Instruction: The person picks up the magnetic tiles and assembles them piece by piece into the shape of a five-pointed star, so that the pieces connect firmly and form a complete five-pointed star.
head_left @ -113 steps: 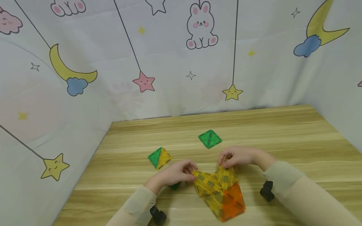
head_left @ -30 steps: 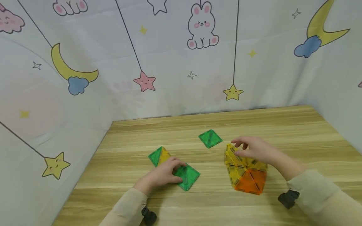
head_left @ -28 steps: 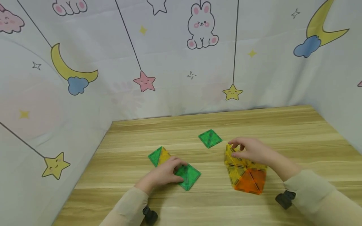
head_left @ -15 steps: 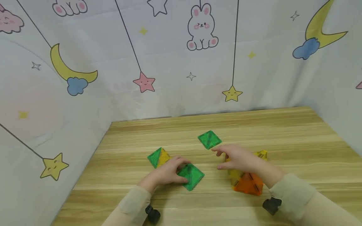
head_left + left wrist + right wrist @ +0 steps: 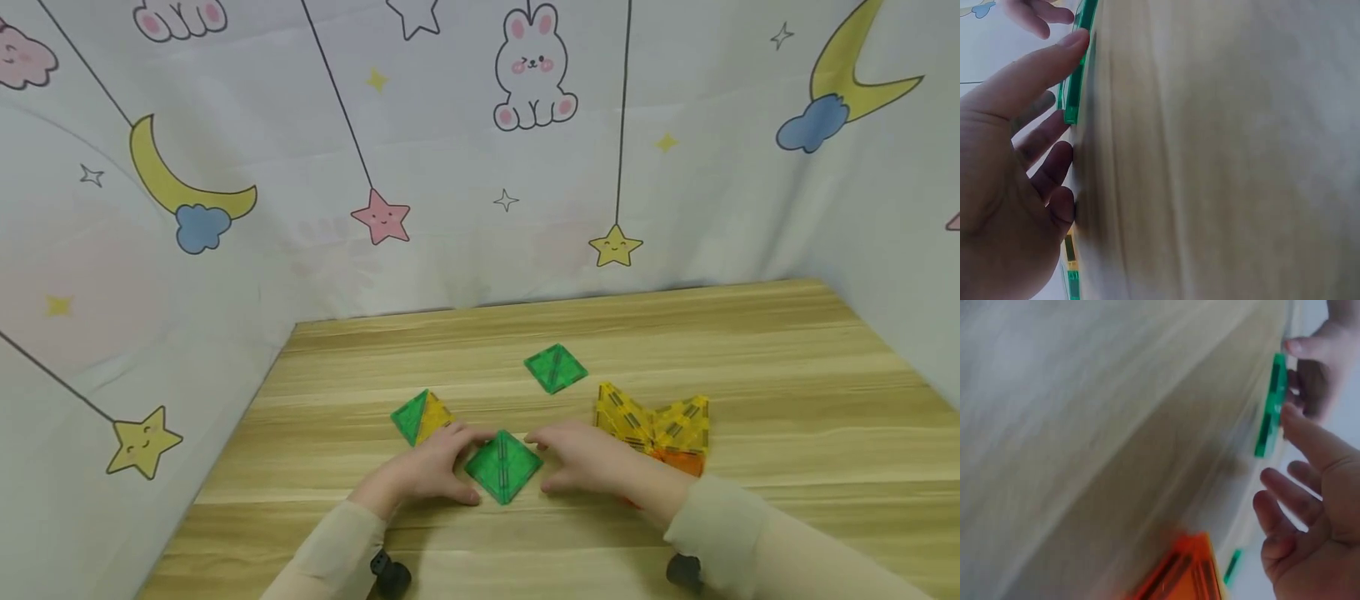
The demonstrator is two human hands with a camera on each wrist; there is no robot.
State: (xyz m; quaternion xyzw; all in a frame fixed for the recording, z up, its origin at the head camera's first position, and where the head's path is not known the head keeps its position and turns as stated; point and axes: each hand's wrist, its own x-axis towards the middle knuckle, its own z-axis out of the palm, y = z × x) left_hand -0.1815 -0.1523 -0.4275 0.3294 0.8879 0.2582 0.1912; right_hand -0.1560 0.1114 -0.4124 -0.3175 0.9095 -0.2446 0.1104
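Beige sleeves [image 5: 337, 537], each with a black gadget [image 5: 392, 575] at the wrist, came in on the near side of the green diamond [image 5: 517, 467], two triangles side by side on the table between the hands. Left hand [image 5: 423, 467] was just left of the diamond, thumb and fingers apart around that corner. Half a second earlier its thumb was over the green, so more of the diamond showed now.

Right hand [image 5: 588, 458] was the big mover: it had been over by the yellow-and-orange build [image 5: 678, 423], and now it was just right of the diamond, thumb and fingers apart too. Couldn't tell how firmly either one touched it.

That build sat further right of the diamond, partly behind the right arm. Nearly four seconds back both hands were on it, and the diamond was mostly hidden by the left one.

Past the diamond to the left was a green-and-yellow diamond [image 5: 423, 417], and straight beyond, a bit right, a smaller-looking green one [image 5: 556, 368]; neither had really budged.

Table [image 5: 375, 350] was streaky light wood grain, running back beyond the diamond to white cloth [image 5: 450, 150] printed with moons, stars and a winking bunny [image 5: 532, 71].
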